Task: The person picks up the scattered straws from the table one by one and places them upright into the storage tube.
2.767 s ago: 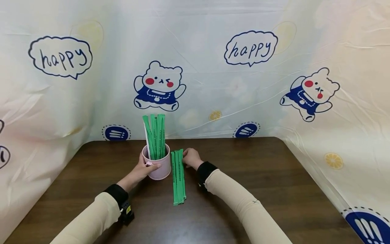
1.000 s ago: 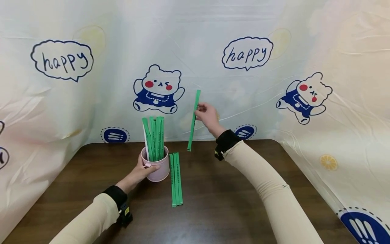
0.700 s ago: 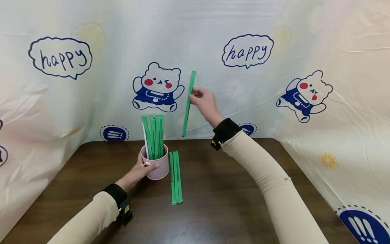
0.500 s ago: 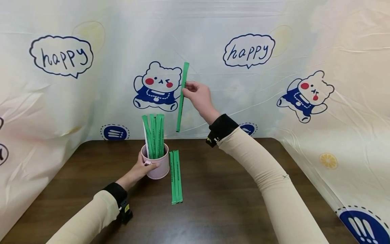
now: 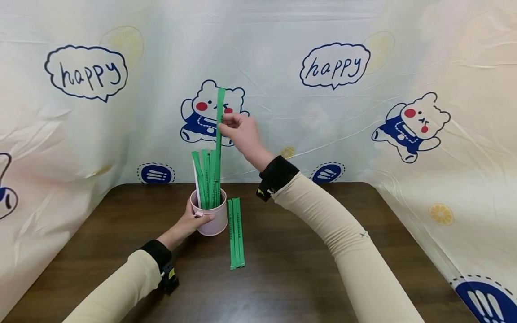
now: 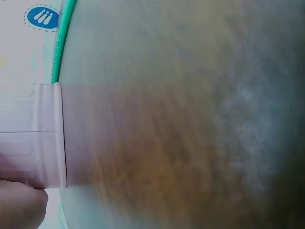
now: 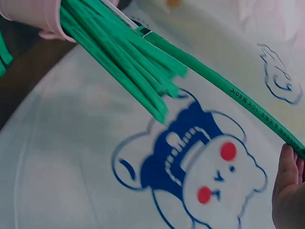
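My left hand (image 5: pixel 186 225) grips a pink cup (image 5: pixel 215 224) with its thumb across the front; several green-wrapped straws (image 5: pixel 205 179) stand in it, along with a white strip. Between thumb and fingers, my right hand (image 5: pixel 243 134) pinches another green-wrapped straw (image 5: pixel 220 103) near its upper part, holding it nearly upright above the cup. The right wrist view has this straw's lower end (image 7: pixel 145 32) just off the cup's rim (image 7: pixel 61 24), beside the standing straws. In the left wrist view, the left thumb (image 6: pixel 21 205) lies against the cup's wall (image 6: pixel 28 109).
To the right of the cup, a few green-wrapped straws (image 5: pixel 235 237) lie side by side on the dark wooden table (image 5: pixel 307 251). A pale curtain (image 5: pixel 274 54) printed with bears hangs behind the table's far edge.
My right hand has taken a green-wrapped straw from those lying on the table, raised it, and carried it left to above the cup. The left hand has kept its grip on the cup.
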A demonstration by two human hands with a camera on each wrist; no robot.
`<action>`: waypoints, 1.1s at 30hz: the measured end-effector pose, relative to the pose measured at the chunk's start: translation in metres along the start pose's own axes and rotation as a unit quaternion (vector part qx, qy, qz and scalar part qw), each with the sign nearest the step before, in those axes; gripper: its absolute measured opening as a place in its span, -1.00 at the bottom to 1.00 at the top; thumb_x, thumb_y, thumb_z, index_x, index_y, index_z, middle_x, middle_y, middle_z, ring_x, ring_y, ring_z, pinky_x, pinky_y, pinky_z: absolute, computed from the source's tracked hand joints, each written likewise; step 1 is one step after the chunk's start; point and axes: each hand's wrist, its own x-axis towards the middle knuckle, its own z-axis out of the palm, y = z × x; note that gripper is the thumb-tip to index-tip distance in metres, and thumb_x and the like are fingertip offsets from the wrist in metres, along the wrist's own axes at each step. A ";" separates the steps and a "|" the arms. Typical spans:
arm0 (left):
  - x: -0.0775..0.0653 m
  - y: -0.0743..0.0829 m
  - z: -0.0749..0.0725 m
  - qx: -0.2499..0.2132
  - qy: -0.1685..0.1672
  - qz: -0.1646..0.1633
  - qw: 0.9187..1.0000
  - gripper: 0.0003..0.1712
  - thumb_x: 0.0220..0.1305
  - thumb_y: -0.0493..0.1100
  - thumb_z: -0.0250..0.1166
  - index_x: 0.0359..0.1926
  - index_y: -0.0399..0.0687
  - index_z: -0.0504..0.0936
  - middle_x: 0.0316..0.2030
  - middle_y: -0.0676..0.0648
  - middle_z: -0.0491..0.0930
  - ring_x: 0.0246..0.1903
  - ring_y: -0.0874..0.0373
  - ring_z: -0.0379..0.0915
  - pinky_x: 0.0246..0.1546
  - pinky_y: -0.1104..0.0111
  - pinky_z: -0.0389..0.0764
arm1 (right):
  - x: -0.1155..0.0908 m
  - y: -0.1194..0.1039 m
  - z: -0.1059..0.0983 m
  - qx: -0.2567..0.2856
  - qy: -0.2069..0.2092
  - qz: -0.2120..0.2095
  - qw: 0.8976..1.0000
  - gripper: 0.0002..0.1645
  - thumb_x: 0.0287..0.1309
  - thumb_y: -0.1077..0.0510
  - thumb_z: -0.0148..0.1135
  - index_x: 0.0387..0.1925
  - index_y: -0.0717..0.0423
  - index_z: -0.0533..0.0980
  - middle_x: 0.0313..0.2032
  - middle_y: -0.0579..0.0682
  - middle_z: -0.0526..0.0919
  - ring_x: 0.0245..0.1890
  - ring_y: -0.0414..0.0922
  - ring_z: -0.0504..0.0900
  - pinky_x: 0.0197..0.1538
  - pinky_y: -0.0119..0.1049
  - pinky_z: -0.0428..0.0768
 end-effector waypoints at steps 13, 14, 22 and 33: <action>-0.003 -0.001 0.003 -0.007 -0.006 -0.002 1.000 0.24 0.34 -0.14 0.25 0.58 0.02 -0.59 0.58 -0.31 -0.34 0.54 -0.28 -0.26 0.58 -0.27 -0.19 | -0.031 0.065 0.039 -0.063 -0.036 0.050 0.996 -0.65 0.33 0.30 0.23 0.11 0.31 0.63 -0.02 0.27 0.73 -0.01 0.04 0.66 -0.09 -0.52 0.56; -0.003 -0.001 0.003 -0.008 -0.007 -0.002 1.000 0.23 0.35 -0.14 0.25 0.58 0.03 -0.58 0.58 -0.30 -0.34 0.54 -0.29 -0.26 0.58 -0.27 -0.19 | -0.032 0.069 0.041 -0.061 -0.035 0.056 0.996 -0.63 0.33 0.30 0.22 0.13 0.31 0.62 0.00 0.27 0.73 0.02 0.07 0.66 -0.06 -0.49 0.57; -0.003 0.002 0.001 -0.004 -0.012 -0.003 1.000 0.21 0.36 -0.13 0.23 0.58 0.10 -0.58 0.58 -0.27 -0.35 0.54 -0.29 -0.26 0.57 -0.31 -0.21 | -0.039 0.090 0.046 -0.058 -0.047 0.089 0.993 -0.57 0.37 0.28 0.20 0.23 0.30 0.56 0.07 0.27 0.70 0.11 0.12 0.66 -0.01 -0.41 0.64; 0.000 0.001 0.001 -0.009 -0.012 0.009 1.000 0.21 0.35 -0.15 0.23 0.58 0.12 -0.56 0.58 -0.28 -0.33 0.54 -0.28 -0.25 0.57 -0.30 -0.19 | -0.050 0.111 0.053 -0.080 -0.074 0.107 0.988 -0.59 0.38 0.28 0.21 0.20 0.31 0.58 0.05 0.27 0.73 -0.02 0.14 0.74 -0.01 -0.33 0.71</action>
